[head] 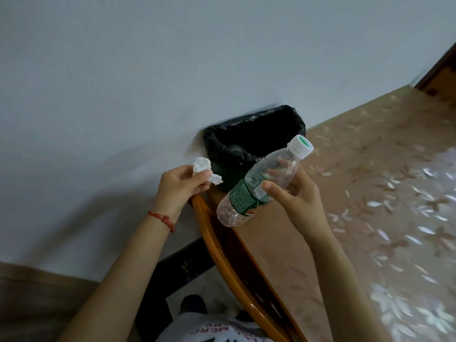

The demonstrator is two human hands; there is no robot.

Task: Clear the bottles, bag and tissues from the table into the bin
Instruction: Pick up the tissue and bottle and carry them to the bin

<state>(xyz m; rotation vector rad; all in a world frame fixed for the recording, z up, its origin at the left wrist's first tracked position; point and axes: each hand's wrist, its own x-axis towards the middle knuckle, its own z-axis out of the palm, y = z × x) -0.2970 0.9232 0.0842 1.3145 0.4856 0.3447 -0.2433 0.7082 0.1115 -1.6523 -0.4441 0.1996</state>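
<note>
Bottle (259, 186) between right fingers (271, 187)

Tilted clear bottle (259, 183), crumpled tissue (203, 169)

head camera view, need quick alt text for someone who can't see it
Seen from above, a person's left hand holds crumpled white tissue and the right hand grips a clear plastic water bottle, both held near a bin lined with a black bag. The bin stands against a pale wall, at the corner of a table with a floral cover.
</note>
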